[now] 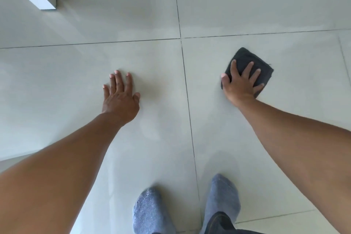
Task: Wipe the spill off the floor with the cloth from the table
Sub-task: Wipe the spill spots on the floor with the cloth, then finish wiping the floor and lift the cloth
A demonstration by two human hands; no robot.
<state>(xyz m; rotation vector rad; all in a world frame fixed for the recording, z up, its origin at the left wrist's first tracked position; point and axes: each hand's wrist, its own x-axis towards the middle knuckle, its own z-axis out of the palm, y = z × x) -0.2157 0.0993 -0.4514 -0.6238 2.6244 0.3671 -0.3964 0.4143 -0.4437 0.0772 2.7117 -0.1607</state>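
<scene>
My right hand (pixel 241 81) lies flat and spread on the dark folded cloth (pixel 248 71), pressing it to the floor (pixel 76 81) rather than gripping it; fingers apart, palm down, with the cloth's far corner and right edge showing beyond my fingertips. The cloth sits on the tile to the right of the long grout line (pixel 187 93), just this side of the crossing seam. My left hand (pixel 119 99) is open too, fingers loosely spread, reaching down to the bare tile left of that line; I cannot tell whether it bears weight. The cloth looks soft, light and thick with folds, so I judge it will bunch or unfold if I push from one edge; a flat palm over its middle should keep it together, and on smooth glossy tile it should slide easily. I cannot make out a clear puddle, only faint dull patches on the tile between my hands and my socked feet (pixel 224 195). There is open floor on every side; the white table leg (pixel 47 4) stands well apart at the far left, and a dark strip runs along the far edge.
</scene>
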